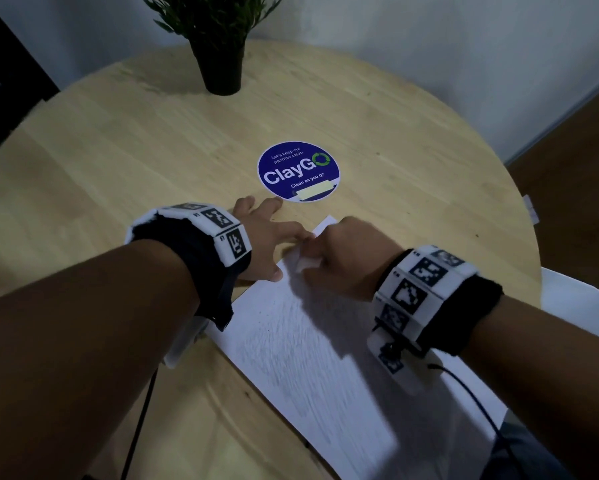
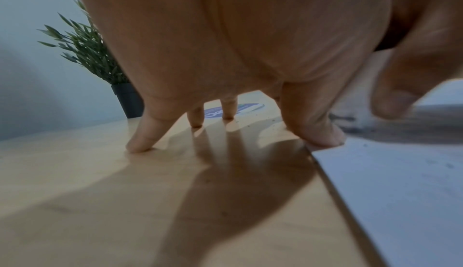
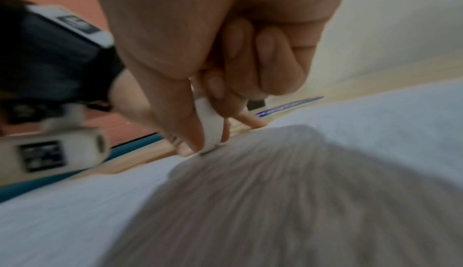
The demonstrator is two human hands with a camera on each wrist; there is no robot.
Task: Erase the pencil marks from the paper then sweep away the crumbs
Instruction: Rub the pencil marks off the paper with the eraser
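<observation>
The table (image 1: pixel 118 140) is being viewed from above by the head camera, facing forward and down. It is being skimmed closely by both wrist cameras. The paper (image 2: pixel 400 192) and round sticker (image 3: pixel 288 107) are being shared by all views.

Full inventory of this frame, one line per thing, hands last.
paper: 1, white with grey pencil marks, near-right part of the table
eraser: 1, white, tip on the paper's far end
crumbs: several, dark specks, on the wood beyond the left thumb
table: 1, round, light wood
sticker: 1, round, blue and white, table centre
potted plant: 1, green in a black pot, far edge
left hand: fingers spread, fingertips on the table, thumb on the paper's left edge
right hand: pinches the eraser
wristbands: 2, black with white marker tags
</observation>
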